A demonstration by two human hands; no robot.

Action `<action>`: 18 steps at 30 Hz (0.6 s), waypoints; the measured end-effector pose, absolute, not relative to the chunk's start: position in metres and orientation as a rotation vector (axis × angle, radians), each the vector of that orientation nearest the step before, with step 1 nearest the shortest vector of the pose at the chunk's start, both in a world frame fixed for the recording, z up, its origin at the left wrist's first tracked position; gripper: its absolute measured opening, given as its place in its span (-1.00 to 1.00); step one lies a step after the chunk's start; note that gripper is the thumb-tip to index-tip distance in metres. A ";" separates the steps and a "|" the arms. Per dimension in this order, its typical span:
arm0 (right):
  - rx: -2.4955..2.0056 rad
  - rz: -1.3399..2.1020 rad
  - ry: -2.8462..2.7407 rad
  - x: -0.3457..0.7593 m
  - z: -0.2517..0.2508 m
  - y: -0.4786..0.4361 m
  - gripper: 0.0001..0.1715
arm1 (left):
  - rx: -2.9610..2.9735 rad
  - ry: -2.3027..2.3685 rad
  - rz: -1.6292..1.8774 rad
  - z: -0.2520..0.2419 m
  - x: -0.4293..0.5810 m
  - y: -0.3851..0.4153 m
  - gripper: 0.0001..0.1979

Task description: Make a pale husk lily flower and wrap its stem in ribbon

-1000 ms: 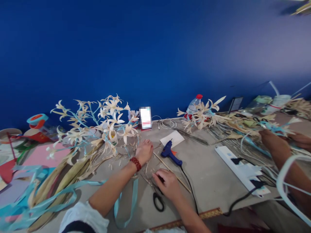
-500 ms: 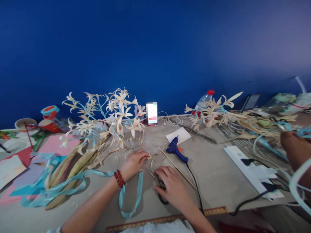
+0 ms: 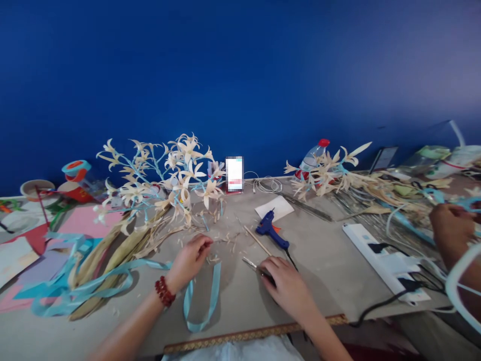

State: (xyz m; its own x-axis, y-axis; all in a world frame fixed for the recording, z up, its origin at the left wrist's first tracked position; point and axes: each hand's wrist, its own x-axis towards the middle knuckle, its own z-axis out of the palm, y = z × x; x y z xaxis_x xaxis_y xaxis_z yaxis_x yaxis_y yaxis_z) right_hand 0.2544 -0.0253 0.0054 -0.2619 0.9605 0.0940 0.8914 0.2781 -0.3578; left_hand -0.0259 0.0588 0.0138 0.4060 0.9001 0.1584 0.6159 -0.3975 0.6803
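My left hand, with a red bead bracelet on its wrist, hovers over the table's middle with its fingers curled together. Whatever they may pinch is too small to make out. Beneath and beside it, a light blue ribbon hangs in a loop and runs left across the table. My right hand is closed around a pair of scissors, whose metal blades point left; the handles are mostly covered by the fingers. A thin wooden stick and a blue glue gun lie just beyond that hand. Small pale scraps are scattered between both hands.
Pale lily-like flowers on blue stems stand at the back left; more flowers lie at the right. Dried husks and coloured paper cover the left. A white power strip and another person's hand are at right.
My right hand has moved right, carrying the scissors away from the scraps. My left hand has drawn back to the left, so the hands are farther apart.
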 end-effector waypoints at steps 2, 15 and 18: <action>-1.687 0.309 -2.241 0.248 0.010 -0.017 -0.89 | 2.129 1.321 0.663 0.012 -0.029 0.048 -0.87; -1.438 0.309 -2.454 0.181 0.012 0.027 -0.69 | 2.389 1.229 0.462 0.021 -0.049 0.004 -0.82; -1.438 0.329 -2.393 0.182 0.011 0.026 -0.63 | 2.527 0.993 0.336 0.029 -0.054 -0.011 -0.62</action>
